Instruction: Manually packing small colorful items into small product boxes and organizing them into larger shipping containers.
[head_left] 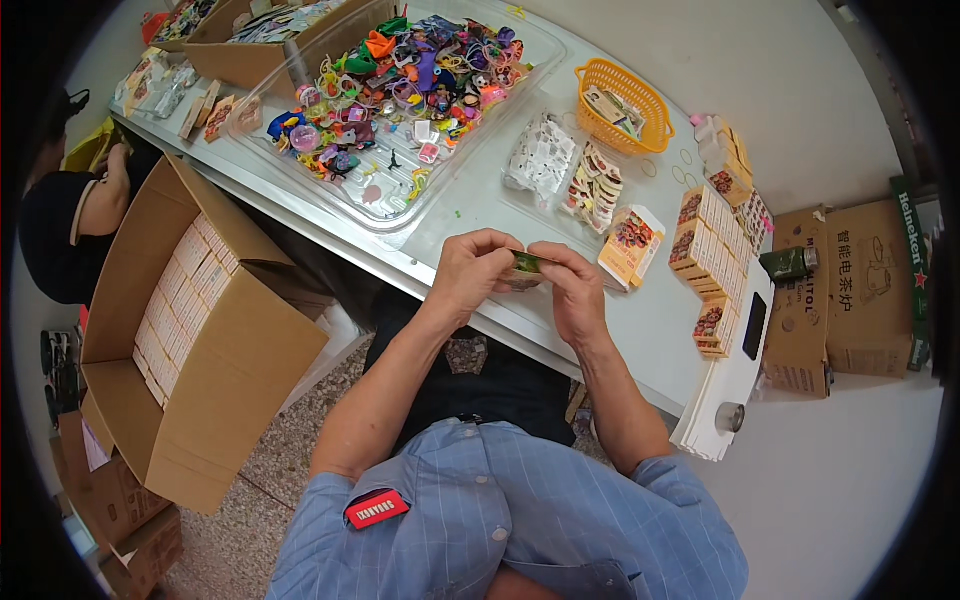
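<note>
Over the table's front edge, a small green packet [525, 263] is held between both hands. My left hand [472, 272] is closed, its thumb and fingers pinching the packet's left side. On the other side my right hand [572, 290] pinches the right edge with thumb and fingertips. Fingers cover much of the packet, so its full shape is hidden. Just right of my right hand lies an orange and white small carton [630, 248]. Beyond it are a pile of printed cards [594, 190] and a clear container of small white pieces [541, 155].
A clear tray [385, 212] of colourful small toys fills the far left. Rows of small cartons [712, 250] line the right, beside a dark phone [755, 325]. A yellow basket [655, 135] stands behind. An open cardboard box [225, 400] is at left, near another person [60, 220].
</note>
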